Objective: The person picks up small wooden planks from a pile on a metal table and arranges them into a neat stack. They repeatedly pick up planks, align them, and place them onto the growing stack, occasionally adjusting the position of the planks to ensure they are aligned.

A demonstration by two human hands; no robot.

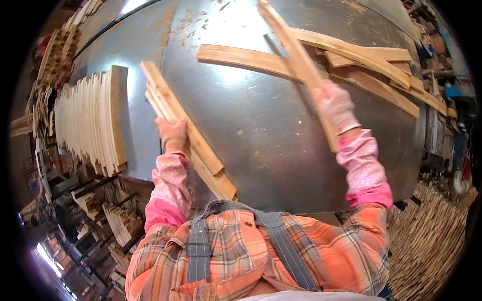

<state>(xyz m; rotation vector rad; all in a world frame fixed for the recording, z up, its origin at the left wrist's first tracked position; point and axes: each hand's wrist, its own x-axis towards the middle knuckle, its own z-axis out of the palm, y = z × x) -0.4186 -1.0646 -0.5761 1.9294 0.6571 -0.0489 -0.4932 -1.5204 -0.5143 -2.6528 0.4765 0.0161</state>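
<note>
Both gloved grips closed: left hand (173, 134) on stacked slats (188, 133), right hand (335, 106) around one slat (296, 60), fingertips hidden.

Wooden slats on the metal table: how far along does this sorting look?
Done: a long row of slats stands on edge at the table's left. In hand: the left hand grips a small bundle; the right hand holds one strip. Left: loose strips at the far right.

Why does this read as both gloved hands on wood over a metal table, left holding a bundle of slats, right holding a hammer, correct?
Not quite: the right hand holds no hammer. The head view shows it gripping a single long wooden slat, raised over the metal table. The rest stands: the left hand holds a bundle of slats, both hands gloved.
</note>
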